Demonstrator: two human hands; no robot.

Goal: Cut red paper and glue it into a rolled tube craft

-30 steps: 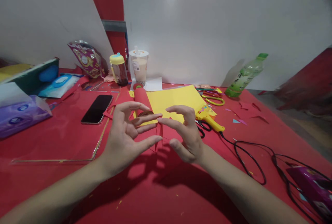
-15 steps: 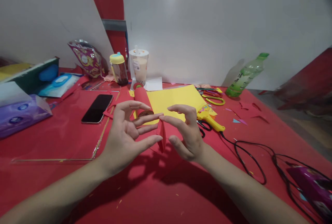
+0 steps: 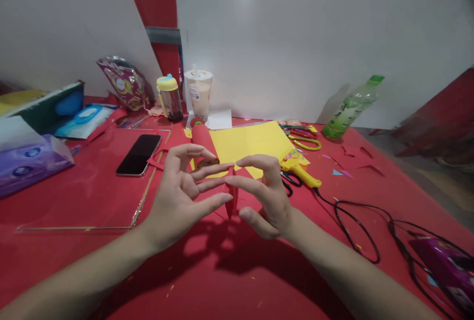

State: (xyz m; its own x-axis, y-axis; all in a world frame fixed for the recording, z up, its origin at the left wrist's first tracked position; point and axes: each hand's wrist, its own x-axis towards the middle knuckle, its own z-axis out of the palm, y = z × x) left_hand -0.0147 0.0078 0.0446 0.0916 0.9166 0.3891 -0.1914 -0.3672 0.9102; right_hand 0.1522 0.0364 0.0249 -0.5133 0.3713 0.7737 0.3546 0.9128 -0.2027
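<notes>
A small folded piece of red paper (image 3: 232,195) stands on edge between my hands, above the red tabletop. My left hand (image 3: 181,186) grips it from the left, thumb low and fingertips higher up, with the index finger curled away. From the right, my right hand (image 3: 266,194) reaches a fingertip to the paper's upper part. Its fingers are bent and apart, and its thumb stays clear of the paper. Just behind lie a red paper roll (image 3: 203,143) with a brown end and a yellow sheet (image 3: 244,140).
A phone (image 3: 139,155) lies left. Behind stand a yellow-lidded bottle (image 3: 170,99) and a drink cup (image 3: 200,95). Rightward are a yellow glue gun (image 3: 301,173) with black cable (image 3: 355,221), scissors (image 3: 305,142) and a green bottle (image 3: 351,110). A purple tissue pack (image 3: 33,162) sits far left.
My right hand's fingers have shifted slightly, with one fingertip now lower on the red paper and another finger raised near its top. My left hand has barely moved.
</notes>
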